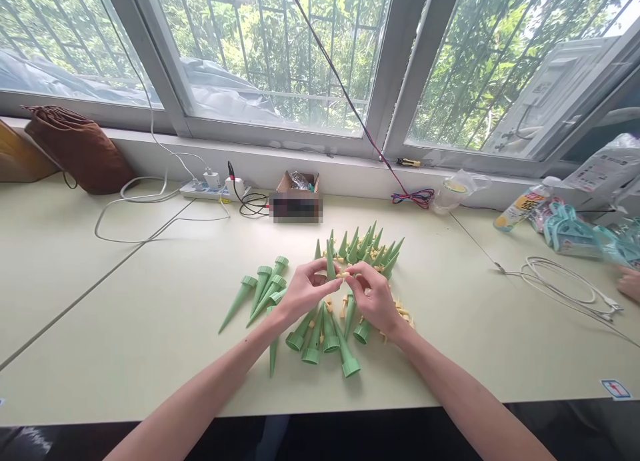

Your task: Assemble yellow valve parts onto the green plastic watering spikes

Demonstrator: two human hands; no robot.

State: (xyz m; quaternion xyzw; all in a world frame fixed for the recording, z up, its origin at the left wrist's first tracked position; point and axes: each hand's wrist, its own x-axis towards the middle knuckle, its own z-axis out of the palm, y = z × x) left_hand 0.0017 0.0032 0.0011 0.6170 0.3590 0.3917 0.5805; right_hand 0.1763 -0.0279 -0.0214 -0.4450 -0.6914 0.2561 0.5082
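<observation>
My left hand (305, 291) is closed round a green plastic cone spike (331, 264), its tip pointing up. My right hand (373, 296) pinches a small yellow part (343, 274) against the side of that spike. Both hands hover over a pale green table (150, 314). Under them lie several green spikes with yellow parts (325, 331). A group of plain green spikes (260, 291) lies to the left. More spikes (365, 248) stand just beyond my hands. Loose yellow parts (403, 309) lie by my right wrist.
At the back stand a power strip with plugs and white cables (210, 189), a small cardboard box (299, 181) and a brown bag (80, 148). A white cable (555, 281), packets and teal items (570, 231) lie at the right, where another person's hand (630, 282) shows.
</observation>
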